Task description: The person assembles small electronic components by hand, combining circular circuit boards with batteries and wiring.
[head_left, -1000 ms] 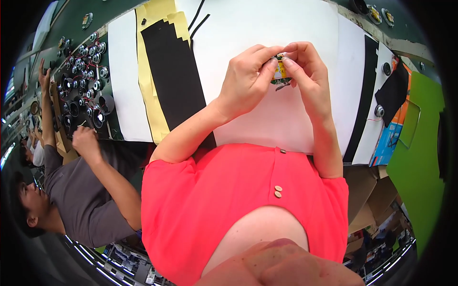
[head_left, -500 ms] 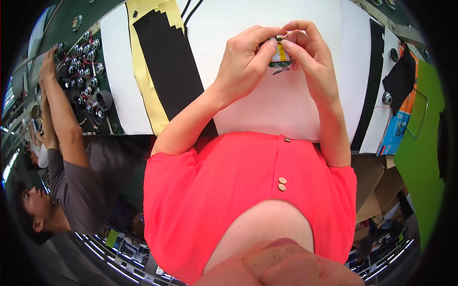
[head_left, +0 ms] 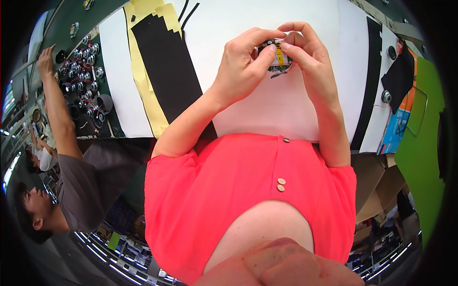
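A small round green circuit board point(head_left: 286, 68) is held up between my two hands over the white table surface. On its face sits a silver and yellow battery pack point(head_left: 280, 58), and a short dark wire sticks out below. My left hand point(head_left: 247, 57) grips the board's left side, its thumb lying over the face. Thumb and fingers of my right hand point(head_left: 307, 55) close on the board's upper right edge. The fingertips hide part of the rim, so I cannot see exactly what the right fingers pinch.
Left of me lie black foam strips point(head_left: 164, 71) on yellow paper point(head_left: 141, 81). Farther left are several small speakers point(head_left: 88, 59) with red wires, beside a co-worker's arm point(head_left: 59, 105). At right are a black cloth piece point(head_left: 398, 74), a speaker point(head_left: 386, 97) and a blue-orange box point(head_left: 397, 128).
The board has tilted and come slightly lower, so more of its face shows. My right fingers have shifted a little at its edge. The co-worker's arm has moved.
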The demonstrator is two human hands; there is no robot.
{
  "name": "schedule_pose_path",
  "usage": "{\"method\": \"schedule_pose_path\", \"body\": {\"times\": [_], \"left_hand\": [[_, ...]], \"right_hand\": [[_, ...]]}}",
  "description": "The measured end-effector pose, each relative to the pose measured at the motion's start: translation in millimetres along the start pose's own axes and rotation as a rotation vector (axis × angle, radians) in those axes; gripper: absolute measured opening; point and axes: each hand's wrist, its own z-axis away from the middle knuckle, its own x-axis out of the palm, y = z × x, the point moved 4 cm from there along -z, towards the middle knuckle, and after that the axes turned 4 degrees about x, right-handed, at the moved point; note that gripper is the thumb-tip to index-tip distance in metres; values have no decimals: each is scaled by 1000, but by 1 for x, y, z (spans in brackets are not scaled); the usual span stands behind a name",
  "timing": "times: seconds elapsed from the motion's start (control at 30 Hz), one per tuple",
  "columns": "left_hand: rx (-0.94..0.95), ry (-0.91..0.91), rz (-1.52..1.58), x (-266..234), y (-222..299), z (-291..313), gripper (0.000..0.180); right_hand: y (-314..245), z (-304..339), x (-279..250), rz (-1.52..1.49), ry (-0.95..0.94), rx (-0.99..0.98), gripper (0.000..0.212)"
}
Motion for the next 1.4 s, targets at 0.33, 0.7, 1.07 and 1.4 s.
{"method": "schedule_pose_path", "body": {"times": [0.33,0.7,1.07,1.4], "left_hand": [[-35,-187,-212,-5,22,-7,27],[242,142,-548,-129,44,-184,33],[514,475,-1217,-198,-64,-285,30],[-19,-51,-896,-227,38,-55,14]], "right_hand": [[-4,-3,0,-56,10,-11,26],[-52,-157,4,982,316,-880,52],[-39,-269,78,1224,339,-920,59],[-58,-129,38,739,44,-556,61]]}}
